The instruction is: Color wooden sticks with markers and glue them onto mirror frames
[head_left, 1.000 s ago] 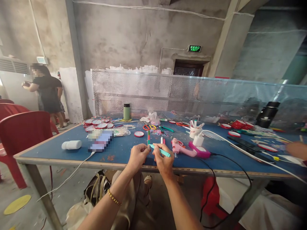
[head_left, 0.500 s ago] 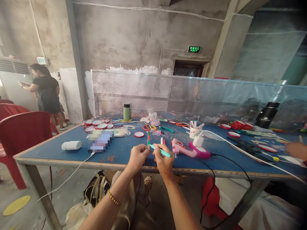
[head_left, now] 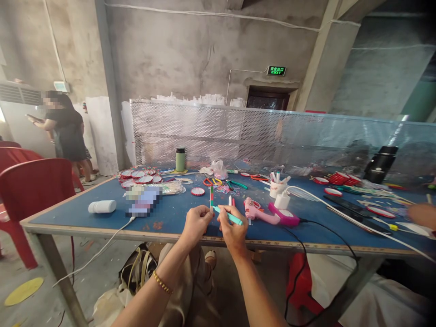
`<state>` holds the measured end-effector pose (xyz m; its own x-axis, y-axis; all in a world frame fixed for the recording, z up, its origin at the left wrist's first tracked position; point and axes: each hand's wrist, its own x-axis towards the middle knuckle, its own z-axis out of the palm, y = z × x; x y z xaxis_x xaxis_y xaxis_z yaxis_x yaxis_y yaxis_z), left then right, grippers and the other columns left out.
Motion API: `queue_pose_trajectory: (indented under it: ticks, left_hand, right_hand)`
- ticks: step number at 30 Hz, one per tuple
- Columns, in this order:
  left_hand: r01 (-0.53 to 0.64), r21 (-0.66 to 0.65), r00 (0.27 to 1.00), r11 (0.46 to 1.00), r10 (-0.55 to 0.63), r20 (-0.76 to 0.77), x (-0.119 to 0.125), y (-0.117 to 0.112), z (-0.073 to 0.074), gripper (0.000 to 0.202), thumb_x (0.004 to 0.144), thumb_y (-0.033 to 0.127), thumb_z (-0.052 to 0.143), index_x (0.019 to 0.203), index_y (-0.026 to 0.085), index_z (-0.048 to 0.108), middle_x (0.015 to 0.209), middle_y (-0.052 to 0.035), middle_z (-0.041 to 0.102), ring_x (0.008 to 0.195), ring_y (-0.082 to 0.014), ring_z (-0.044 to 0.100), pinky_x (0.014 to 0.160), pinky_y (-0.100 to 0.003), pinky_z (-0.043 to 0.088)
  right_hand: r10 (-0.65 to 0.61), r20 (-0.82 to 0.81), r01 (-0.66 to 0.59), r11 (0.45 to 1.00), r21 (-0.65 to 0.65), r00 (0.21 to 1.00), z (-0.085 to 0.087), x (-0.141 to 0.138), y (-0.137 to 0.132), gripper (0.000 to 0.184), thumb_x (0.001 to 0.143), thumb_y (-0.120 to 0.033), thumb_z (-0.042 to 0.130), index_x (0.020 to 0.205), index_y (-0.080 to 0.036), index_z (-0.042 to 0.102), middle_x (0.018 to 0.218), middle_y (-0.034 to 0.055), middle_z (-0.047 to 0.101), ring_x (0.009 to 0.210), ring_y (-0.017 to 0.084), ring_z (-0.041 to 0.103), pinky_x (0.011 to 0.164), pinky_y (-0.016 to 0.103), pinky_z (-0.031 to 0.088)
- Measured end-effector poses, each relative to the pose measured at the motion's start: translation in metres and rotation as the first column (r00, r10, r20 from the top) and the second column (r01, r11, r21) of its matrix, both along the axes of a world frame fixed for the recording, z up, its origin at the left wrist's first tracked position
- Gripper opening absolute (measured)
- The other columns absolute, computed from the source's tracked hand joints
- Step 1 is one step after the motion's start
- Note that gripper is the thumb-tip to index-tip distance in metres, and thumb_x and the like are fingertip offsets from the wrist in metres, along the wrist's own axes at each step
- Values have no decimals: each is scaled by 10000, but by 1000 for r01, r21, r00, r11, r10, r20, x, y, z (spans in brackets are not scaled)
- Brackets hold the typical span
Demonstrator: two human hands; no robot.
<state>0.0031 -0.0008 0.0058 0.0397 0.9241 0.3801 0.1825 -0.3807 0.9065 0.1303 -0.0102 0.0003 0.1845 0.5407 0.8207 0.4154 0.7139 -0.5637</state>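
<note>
- Whole picture: the hands have hardly moved in the last half second, so the same bit of pen work seems to be going on.
- The table [head_left: 119, 227] fills the middle, flat and blue, with scuffs and a pale front edge.
- Behind it, the shiny metal screen [head_left: 190, 131] is full of tiny holes.
- The pink glue gun [head_left: 260, 213], right of centre, looks smooth and plastic.
- The left hand [head_left: 198, 222], low in the middle, pinches the strip with its fingertips together.
- Just to its right, the right hand [head_left: 233, 223] has its fingers closed round the pen.
- The turquoise pen [head_left: 233, 217] is round, smooth and slanted.
- The strip [head_left: 211, 196], mid-frame, is thin, flat and upright, green and red, paler low down. The pen tip is by that pale part; I can't tell if it touches.
</note>
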Motion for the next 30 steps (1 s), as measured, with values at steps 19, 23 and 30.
queue_pose_trajectory:
  ticks: [19,23,30]
  left_hand:
    - [-1,7,1000,1000,1,8,0,0,0,261,790,378,540,697,157,642,415,68,434,396,-90,385,446,-210,276]
    - [0,21,1000,1000,0,-6,0,1,-1,274,805,386,548,677,158,631,415,70,430,406,-85,377,464,-210,259]
    - [-2,29,1000,1000,3,-23,0,3,-4,309,824,411,546,634,171,584,412,70,426,413,-85,369,474,-214,248]
  right_hand:
    - [-35,14,34,998,47,999,-3,0,1,218,945,-317,540,864,-178,688,632,7,666,450,105,557,453,220,448]
    - [-20,31,18,997,73,999,-1,0,1,206,940,-301,546,850,-180,688,610,-5,656,426,93,544,443,207,440]
    - [-12,26,10,997,77,1000,-1,1,0,200,940,-290,545,854,-179,689,608,-9,658,409,89,539,437,205,439]
